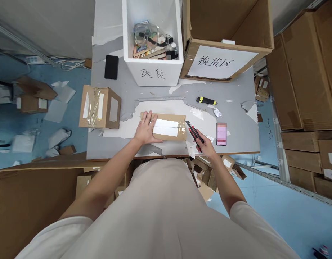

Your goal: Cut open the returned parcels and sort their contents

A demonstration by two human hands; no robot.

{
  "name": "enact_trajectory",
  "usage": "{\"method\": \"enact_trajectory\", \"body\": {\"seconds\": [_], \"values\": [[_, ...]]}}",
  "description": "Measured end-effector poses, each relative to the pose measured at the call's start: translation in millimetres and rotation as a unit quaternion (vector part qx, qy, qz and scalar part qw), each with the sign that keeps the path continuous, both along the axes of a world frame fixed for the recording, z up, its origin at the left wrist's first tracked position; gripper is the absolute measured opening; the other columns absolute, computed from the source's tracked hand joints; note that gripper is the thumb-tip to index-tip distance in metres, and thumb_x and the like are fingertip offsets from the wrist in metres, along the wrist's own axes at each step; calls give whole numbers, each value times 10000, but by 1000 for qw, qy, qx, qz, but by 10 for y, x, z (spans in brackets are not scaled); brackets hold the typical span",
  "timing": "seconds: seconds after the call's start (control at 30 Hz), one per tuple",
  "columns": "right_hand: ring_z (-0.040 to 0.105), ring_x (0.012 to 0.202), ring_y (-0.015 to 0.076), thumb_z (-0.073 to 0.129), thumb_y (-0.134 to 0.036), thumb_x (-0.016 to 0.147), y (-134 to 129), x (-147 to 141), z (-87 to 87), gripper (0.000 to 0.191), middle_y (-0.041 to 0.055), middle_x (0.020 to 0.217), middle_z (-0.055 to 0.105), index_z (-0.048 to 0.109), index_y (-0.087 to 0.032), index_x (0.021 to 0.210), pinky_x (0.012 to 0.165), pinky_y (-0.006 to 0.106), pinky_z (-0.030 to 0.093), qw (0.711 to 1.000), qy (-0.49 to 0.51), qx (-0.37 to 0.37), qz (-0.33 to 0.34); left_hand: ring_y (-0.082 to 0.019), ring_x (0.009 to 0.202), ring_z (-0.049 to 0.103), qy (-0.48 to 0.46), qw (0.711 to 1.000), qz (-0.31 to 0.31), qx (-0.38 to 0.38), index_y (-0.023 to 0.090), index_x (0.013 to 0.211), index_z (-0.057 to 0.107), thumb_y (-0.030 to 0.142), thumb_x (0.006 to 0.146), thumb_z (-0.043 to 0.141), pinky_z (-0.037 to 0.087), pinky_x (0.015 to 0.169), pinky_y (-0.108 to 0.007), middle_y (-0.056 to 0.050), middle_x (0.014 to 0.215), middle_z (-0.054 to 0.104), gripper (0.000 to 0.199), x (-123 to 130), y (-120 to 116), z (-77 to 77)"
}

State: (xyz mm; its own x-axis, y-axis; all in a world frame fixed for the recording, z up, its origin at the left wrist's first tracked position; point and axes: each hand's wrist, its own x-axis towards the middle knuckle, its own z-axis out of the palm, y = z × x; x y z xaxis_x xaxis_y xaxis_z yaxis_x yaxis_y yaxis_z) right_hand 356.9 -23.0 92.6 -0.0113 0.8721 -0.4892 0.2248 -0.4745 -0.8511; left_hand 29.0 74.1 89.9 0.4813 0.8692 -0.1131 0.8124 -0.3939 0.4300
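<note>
A long cardboard box (181, 133) lies flat on the table before me, with a white label and clear tape across its right end. My left hand (145, 128) holds its left end, fingers over the top and thumb along the near side. In my right hand (205, 144) is a black and red utility knife (192, 131), gripped by its handle. Its tip points up and left, close beside the box's right end; I cannot tell whether they touch. A second knife, a yellow and black utility knife (206, 100), lies farther back on the table.
A taped carton (114, 109) and a black phone (111, 67) are at left. A lit phone (221, 134) lies at right. Behind stand a white foam bin (153, 73) holding goggles and other items, and a large open carton (252, 59). Cartons (301, 151) are stacked beyond the table's right edge.
</note>
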Motion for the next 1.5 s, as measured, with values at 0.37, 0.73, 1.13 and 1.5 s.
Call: {"method": "enact_trajectory", "body": {"seconds": [0.37,0.73,1.13,1.5], "values": [[446,419,52,543,-405,854,192,183,47,664,-16,738,586,351,-249,1471,398,204,416,995,-32,-7,90,-463,1429,32,-6,1000,-10,15,114,1493,185,693,450,760,242,1096,-581,-239,1556,123,1324,-22,17,-77],[441,412,64,522,-391,865,7,209,187,618,-20,689,584,395,-244,1452,414,220,437,989,-63,-30,131,-471,1425,42,-8,1000,6,6,126,1497,180,702,414,765,243,1093,-584,-228,1565,97,1359,7,20,-83],[397,416,70,515,-425,875,-326,184,252,663,-39,633,523,339,-212,1478,410,217,383,991,-11,-68,115,-481,1421,35,-4,1000,16,-4,139,1499,171,749,393,747,235,1070,-620,-243,1562,84,1388,27,16,-51],[417,432,63,543,-472,858,-592,368,86,664,0,769,592,381,-226,1452,418,228,389,993,8,-71,92,-480,1423,23,-8,1000,7,-7,139,1504,162,757,377,754,237,1066,-625,-249,1562,88,1415,6,17,-44]]}}
